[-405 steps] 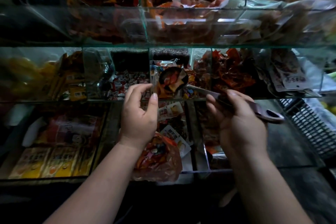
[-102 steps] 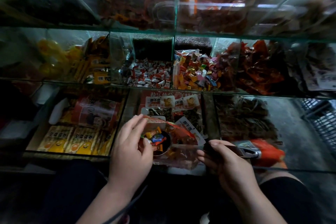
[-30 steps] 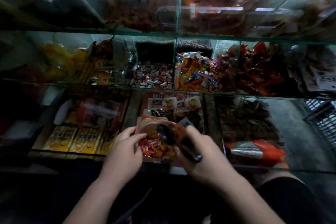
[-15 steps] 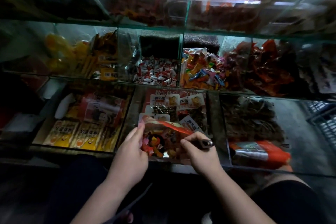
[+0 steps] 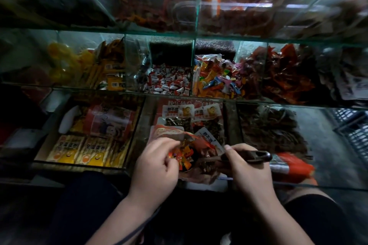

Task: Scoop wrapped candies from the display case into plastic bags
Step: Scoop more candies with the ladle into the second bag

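My left hand (image 5: 154, 165) pinches the rim of a thin reddish plastic bag (image 5: 201, 172) and holds its mouth open over the lower shelf. Wrapped candies (image 5: 182, 154) in red and orange lie in the bag. My right hand (image 5: 246, 167) grips the dark handle of a scoop (image 5: 251, 156), whose bowl is down in the bag's mouth and mostly hidden. In the middle tier of the glass case, a compartment holds colourful wrapped candies (image 5: 216, 80), and the one to its left holds red-and-white candies (image 5: 169, 81).
The glass display case (image 5: 199, 32) rises in tiers with upright glass dividers. The lower shelf holds yellow snack packs (image 5: 79, 150), labelled packets (image 5: 191, 112), dark dried goods (image 5: 272, 125) and an orange packet (image 5: 290, 167). A dark crate (image 5: 354, 125) stands at far right.
The scoop's handle has swung from upright to lying towards the right, with its bowl still in the bag. My left hand has shifted its pinch on the bag's rim.
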